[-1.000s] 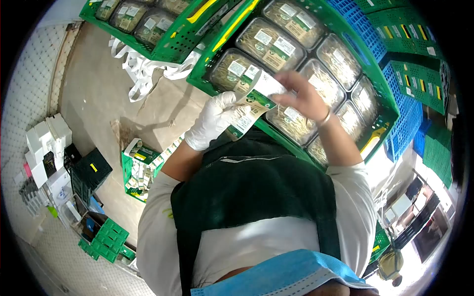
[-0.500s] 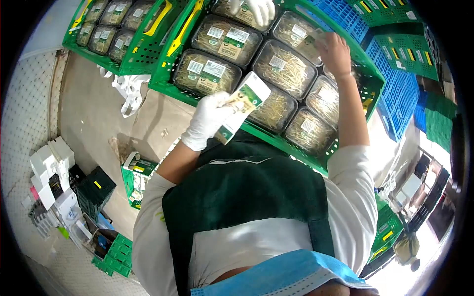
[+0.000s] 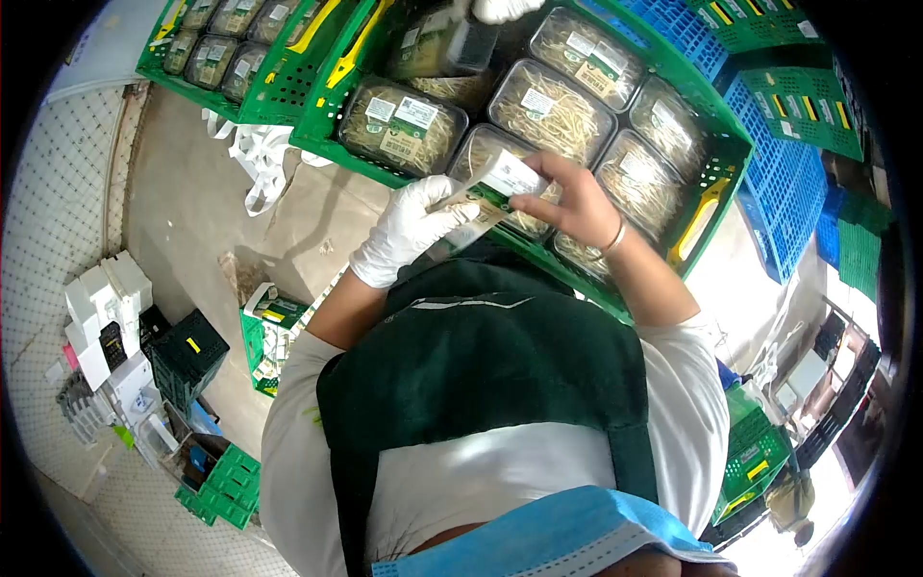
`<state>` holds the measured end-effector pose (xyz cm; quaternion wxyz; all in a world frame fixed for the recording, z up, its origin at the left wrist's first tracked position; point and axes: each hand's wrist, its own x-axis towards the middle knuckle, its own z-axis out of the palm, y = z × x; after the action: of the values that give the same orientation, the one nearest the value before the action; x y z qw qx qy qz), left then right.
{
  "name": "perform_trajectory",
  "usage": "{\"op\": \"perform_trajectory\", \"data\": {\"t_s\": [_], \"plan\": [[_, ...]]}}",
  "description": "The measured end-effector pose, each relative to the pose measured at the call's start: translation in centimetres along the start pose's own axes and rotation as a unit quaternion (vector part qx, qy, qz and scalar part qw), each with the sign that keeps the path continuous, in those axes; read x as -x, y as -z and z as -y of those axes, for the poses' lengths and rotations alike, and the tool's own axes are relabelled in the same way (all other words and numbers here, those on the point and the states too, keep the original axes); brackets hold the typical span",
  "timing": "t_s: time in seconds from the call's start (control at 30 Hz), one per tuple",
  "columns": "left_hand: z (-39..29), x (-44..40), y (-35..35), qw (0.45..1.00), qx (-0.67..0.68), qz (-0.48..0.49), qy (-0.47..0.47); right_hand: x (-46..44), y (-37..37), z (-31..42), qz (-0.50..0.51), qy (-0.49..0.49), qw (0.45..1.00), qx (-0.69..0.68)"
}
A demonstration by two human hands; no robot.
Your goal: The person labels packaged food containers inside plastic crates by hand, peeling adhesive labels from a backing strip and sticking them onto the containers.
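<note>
My left hand (image 3: 409,226), in a white glove, grips a stack of green-and-white printed paper labels (image 3: 481,197). At the stack's right end, the thumb and fingers of my bare right hand (image 3: 572,199) pinch a label. Beneath both hands is a green crate (image 3: 380,171) of black plastic trays with clear lids, holding pale sprout-like strands. One labelled tray (image 3: 402,125) lies left of my hands. Another labelled tray (image 3: 588,58) sits farther back. The tray (image 3: 538,111) between them carries only a small white sticker. Some front trays are partly hidden by my hands.
Another person's gloved hand (image 3: 507,10) is at the crate's far side, beside a tilted tray (image 3: 444,46). A second green crate (image 3: 274,101) of packed trays stands at upper left. Blue crates (image 3: 784,183) stand at right; a small green crate (image 3: 255,351) sits on the floor.
My right hand has come from the far-right tray back to the label stack. That tray now bears a green label. At the far side, a tray has been tilted and the other person's hand has shifted.
</note>
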<state>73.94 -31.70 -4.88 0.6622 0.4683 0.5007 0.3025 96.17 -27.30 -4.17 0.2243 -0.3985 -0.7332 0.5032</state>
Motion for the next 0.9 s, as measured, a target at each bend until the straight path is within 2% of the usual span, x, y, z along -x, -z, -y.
{"op": "perform_trajectory", "data": {"t_s": [0.03,0.07,0.1,0.17,0.23,0.27,0.3,0.33,0.37,0.4,0.43,0.5,0.57,0.63,0.67,0.7,0.73,0.77,0.8,0.83,0.87,0.9], "plan": [[0.1,0.1,0.2,0.988,-0.148,0.032,0.001,0.6,-0.6,0.2,-0.023,0.000,0.999,0.022],[-0.1,-0.3,-1.2,0.998,-0.037,-0.021,-0.047,1.0,-1.1,0.5,-0.020,-0.004,1.000,0.009],[0.2,-0.6,-2.0,0.995,0.078,-0.018,-0.056,1.5,-1.5,0.7,-0.015,-0.008,1.000,-0.006],[0.4,-0.6,-2.3,0.996,0.004,-0.031,-0.078,2.0,-2.2,1.4,-0.054,-0.048,0.997,-0.034],[0.2,-0.5,-2.5,0.998,-0.047,-0.036,-0.012,2.6,-2.0,0.2,-0.124,-0.063,0.990,-0.020],[-0.6,-0.1,-3.0,0.999,0.010,-0.018,0.029,2.2,-0.6,0.4,-0.148,0.036,0.987,0.059],[-0.9,0.3,-2.8,0.999,-0.036,-0.002,0.024,1.9,0.4,-1.6,-0.192,-0.007,0.973,0.126],[-0.3,0.5,-2.7,0.999,0.019,0.007,0.031,1.0,2.6,-2.9,-0.233,0.032,0.950,0.203],[0.6,0.6,-2.4,0.996,0.073,0.013,0.038,0.1,4.7,-4.3,-0.234,-0.039,0.955,0.176],[2.0,0.8,-1.0,1.000,0.028,0.011,-0.004,-0.8,6.1,-5.7,-0.237,-0.064,0.951,0.190],[1.5,1.3,-0.4,0.998,0.040,0.005,0.044,-1.6,6.2,-7.6,-0.233,-0.111,0.938,0.233],[2.4,2.2,0.6,0.992,0.087,-0.025,0.085,-2.5,4.3,-12.5,-0.198,-0.058,0.922,0.329],[2.7,2.9,0.8,0.989,0.113,-0.034,0.093,-2.6,1.8,-14.5,-0.168,-0.119,0.854,0.478],[3.0,3.4,0.7,0.984,0.141,-0.046,0.098,-1.9,1.0,-14.0,-0.212,-0.150,0.827,0.498],[3.2,3.5,0.6,0.986,0.144,-0.039,0.073,-1.7,0.9,-13.3,-0.261,-0.114,0.818,0.500],[3.0,3.5,0.3,0.988,0.144,-0.031,0.049,-1.5,0.7,-12.2,-0.311,-0.079,0.805,0.499],[2.6,3.5,-0.3,0.984,0.166,-0.043,0.041,-0.9,0.4,-10.9,-0.315,-0.075,0.840,0.436],[2.4,3.6,-0.6,0.984,0.166,-0.043,0.038,-0.2,0.2,-9.2,-0.240,-0.097,0.929,0.265],[2.3,3.8,-0.9,0.986,0.161,-0.042,0.023,0.7,-0.2,-6.9,-0.091,-0.180,0.976,-0.080],[2.3,4.0,-1.2,0.987,0.155,-0.039,0.008,1.5,-1.1,-3.7,-0.039,-0.049,0.988,-0.139],[3.4,3.9,-0.2,0.995,0.094,0.007,0.029,2.2,-1.6,-1.1,-0.002,-0.007,0.999,-0.047],[2.9,4.0,-0.2,0.995,0.093,0.010,0.027,2.6,-2.4,0.0,-0.011,-0.006,1.000,0.003]]}}
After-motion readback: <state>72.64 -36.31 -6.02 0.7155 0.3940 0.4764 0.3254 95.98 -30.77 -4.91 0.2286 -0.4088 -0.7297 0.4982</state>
